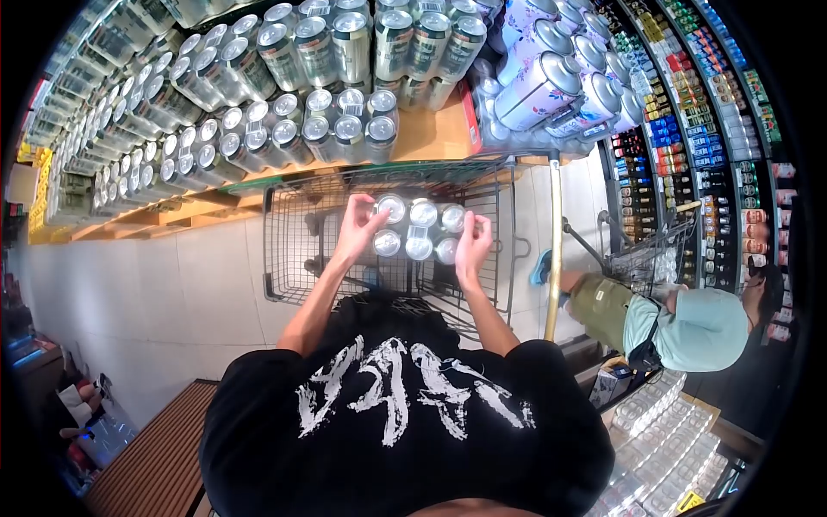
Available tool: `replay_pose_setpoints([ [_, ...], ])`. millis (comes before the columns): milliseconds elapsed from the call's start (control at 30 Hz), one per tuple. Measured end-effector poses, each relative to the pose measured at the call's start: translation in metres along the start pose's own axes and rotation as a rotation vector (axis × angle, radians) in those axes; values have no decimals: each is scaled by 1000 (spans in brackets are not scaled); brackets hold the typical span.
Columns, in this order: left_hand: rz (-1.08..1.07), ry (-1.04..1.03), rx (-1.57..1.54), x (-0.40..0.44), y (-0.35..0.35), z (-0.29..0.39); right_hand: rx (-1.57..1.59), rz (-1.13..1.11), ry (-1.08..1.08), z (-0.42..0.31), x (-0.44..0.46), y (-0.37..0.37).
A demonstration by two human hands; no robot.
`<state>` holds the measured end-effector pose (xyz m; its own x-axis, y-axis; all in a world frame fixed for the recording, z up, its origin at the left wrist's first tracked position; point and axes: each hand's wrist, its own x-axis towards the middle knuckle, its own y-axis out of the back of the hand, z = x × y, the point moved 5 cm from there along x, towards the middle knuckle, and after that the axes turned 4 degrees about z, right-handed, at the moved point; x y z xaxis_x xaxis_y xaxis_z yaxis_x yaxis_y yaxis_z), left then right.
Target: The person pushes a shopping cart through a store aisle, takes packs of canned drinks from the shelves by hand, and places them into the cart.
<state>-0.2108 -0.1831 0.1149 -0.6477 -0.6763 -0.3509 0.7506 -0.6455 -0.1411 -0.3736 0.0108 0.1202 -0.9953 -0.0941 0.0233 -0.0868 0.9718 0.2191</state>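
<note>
A shrink-wrapped pack of cans (419,226), silver lids facing up, is held level between my two hands over a wire shopping cart (319,250). My left hand (360,226) grips its left end, fingers closed around the corner can. At the opposite end, my right hand (473,245) clasps the pack's side. Beneath the pack, the cart's dark mesh basket shows; its floor is partly hidden by the pack and my arms. Just beyond the cart, similar packs of cans (349,129) stand in rows on a wooden display (431,133).
Purple-and-white flowered cans (541,90) are stacked at the display's right end. A pale pole (554,258) rises right of the cart. Another person (689,323) stands by a second cart (659,246) near shelves of drinks (689,129). Wrapped cans (659,439) sit at lower right, a slatted bench (155,457) at lower left.
</note>
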Motion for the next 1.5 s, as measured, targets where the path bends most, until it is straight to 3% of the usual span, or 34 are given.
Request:
replay_pose_setpoints([
  [200,78,216,184,-17,49,-90,-247,-330,-215,101,-64,-5],
  [267,75,274,164,-11,75,-163,-241,-376,-372,143,-82,-10],
  [333,124,311,207,-21,83,-191,-385,-449,-396,177,-96,-12],
  [400,113,454,248,-33,94,-218,-327,-544,-345,230,-109,-16],
  [467,64,561,309,-45,103,-237,-476,-732,-491,201,-121,-8],
  [533,32,538,301,-47,113,-281,-523,-734,-316,261,-136,-1],
  [700,-4,714,312,-31,116,-338,-617,-760,-527,303,-136,0],
  [767,-18,672,293,-28,112,-356,-601,-763,-617,288,-131,4],
  [1033,-24,645,216,-32,100,-352,-559,-778,-795,288,-133,12],
  [1267,-23,594,363,-26,101,-353,-598,-835,-860,296,-132,6],
  [1500,-100,736,470,-22,99,-347,-661,-897,-917,300,-130,-3],
])
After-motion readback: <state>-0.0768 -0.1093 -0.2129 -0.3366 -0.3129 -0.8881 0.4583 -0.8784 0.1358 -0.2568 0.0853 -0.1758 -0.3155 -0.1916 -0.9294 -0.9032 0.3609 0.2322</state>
